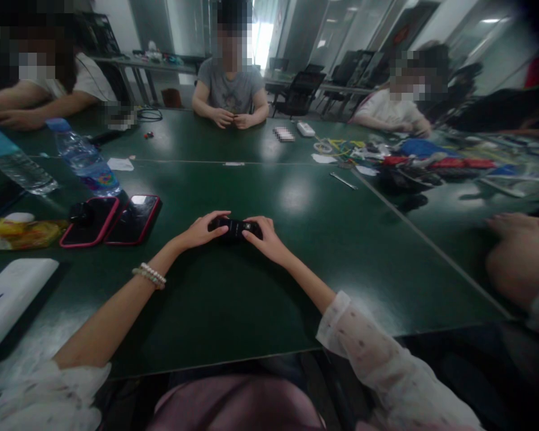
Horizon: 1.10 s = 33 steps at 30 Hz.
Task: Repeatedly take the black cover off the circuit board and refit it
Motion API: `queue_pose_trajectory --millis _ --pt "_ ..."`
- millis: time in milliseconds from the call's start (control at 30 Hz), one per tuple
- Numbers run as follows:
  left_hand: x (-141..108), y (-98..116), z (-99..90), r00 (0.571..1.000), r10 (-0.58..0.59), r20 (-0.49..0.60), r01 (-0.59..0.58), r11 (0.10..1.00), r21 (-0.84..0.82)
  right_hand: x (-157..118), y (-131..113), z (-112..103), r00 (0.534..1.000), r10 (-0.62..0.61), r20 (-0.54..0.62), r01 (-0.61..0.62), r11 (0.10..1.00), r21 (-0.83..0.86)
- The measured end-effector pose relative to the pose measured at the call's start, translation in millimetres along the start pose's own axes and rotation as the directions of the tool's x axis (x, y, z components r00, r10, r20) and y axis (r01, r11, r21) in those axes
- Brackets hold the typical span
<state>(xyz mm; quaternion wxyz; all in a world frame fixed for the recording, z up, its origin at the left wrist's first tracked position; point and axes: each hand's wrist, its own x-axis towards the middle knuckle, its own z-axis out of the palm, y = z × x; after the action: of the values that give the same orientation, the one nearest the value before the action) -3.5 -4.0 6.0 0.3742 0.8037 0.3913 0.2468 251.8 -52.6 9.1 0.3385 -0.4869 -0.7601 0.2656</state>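
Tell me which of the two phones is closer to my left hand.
The right phone, with the bright reflection on its screen, is closer to your left hand. The left phone has a small black object on it.

Over on the smooth dark-green table point(197, 323), left of the black oblong handheld device point(236, 229), lie two flat, pink-edged glass phones point(135, 220) and, farther left, a crinkled yellow plastic packet point(27, 233). Left of and beyond the device stand two clear plastic bottles point(87, 163); right of and beyond it lie a thin silvery rod point(344, 181) and, farther off, a multicoloured tangle of cables point(413, 161).
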Motion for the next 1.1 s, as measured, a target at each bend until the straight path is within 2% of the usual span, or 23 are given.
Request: queue_pose_trajectory --millis 167,267,367,533,733,833,933,1100 --pt "0 0 0.5 1.0 -0.022 -0.002 0.022 1.0 0.012 4 5 2 0.992 0.121 -0.037 -0.119 0.99 0.072" --pt "-1 1 1.8 0.999 -0.031 -0.019 0.032 0.996 0.078 4 6 2 0.987 0.144 -0.065 -0.137 0.985 0.106" --pt "-1 2 5.0 0.998 -0.013 -0.058 0.023 0.984 0.177 3 7 4 0.993 0.089 -0.076 -0.082 0.992 0.092" --pt "-3 3 13.8 0.994 0.039 -0.104 0.006 0.915 0.403 1 9 8 0.995 -0.049 -0.089 0.045 0.998 -0.044" --pt "-6 6 17.3 0.993 0.06 -0.097 -0.006 0.877 0.481 2 9 6 0.99 -0.07 -0.123 0.063 0.996 -0.066" --pt "-5 4 17.8 0.994 0.056 -0.094 -0.002 0.867 0.499 2 5 3 0.971 -0.109 -0.212 0.102 0.994 -0.043" --pt "-4 1 18.8 0.994 0.072 -0.084 -0.018 0.853 0.522 3 3 -2 0.928 -0.111 -0.355 0.11 0.994 -0.023" --pt "-2 1 18.2 0.995 0.079 -0.068 -0.031 0.846 0.532 8 23 -16 0.863 0.007 -0.504 -0.037 0.998 -0.05"
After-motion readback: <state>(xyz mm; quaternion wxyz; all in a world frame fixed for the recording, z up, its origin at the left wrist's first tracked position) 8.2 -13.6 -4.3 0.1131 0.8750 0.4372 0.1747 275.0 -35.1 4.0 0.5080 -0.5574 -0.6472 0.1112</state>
